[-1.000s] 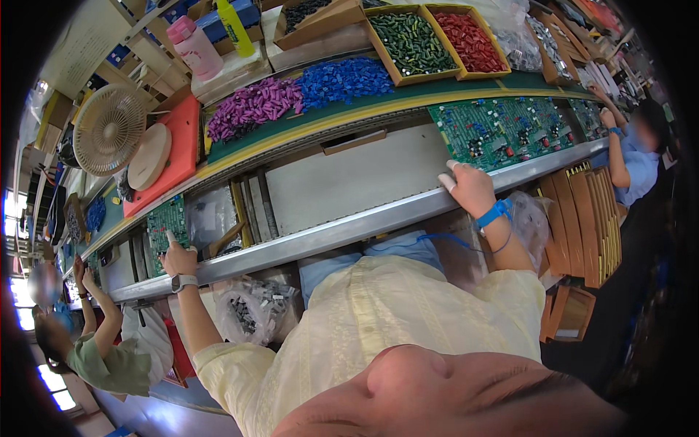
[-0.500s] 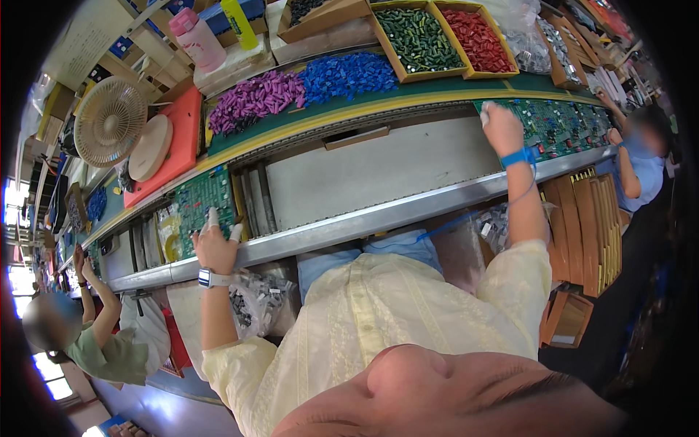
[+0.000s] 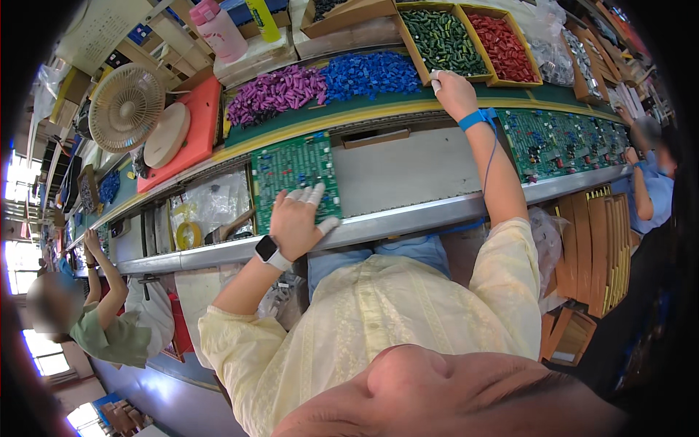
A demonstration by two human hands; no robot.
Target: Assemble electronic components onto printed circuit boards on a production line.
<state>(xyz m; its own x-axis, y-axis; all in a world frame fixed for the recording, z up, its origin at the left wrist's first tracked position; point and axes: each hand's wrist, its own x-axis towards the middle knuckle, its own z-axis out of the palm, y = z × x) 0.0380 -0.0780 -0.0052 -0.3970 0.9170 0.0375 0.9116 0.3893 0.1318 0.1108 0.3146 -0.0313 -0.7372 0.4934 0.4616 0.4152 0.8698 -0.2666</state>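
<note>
Worn on the head, looking steeply down and forward over chin and pale yellow shirt (image 3: 408, 320) onto the worktop (image 3: 408, 171). Wide fisheye, with straight rails bending toward the dark round rim. Close to the green circuit board (image 3: 291, 171) under the left hand (image 3: 295, 222); farther from the parts trays (image 3: 466, 40) at the top. Only one view, so no overlap with another. Neighbouring workers at far left and right edges.

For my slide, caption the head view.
Left hand on green circuit board; right hand at tray of green parts.
</note>
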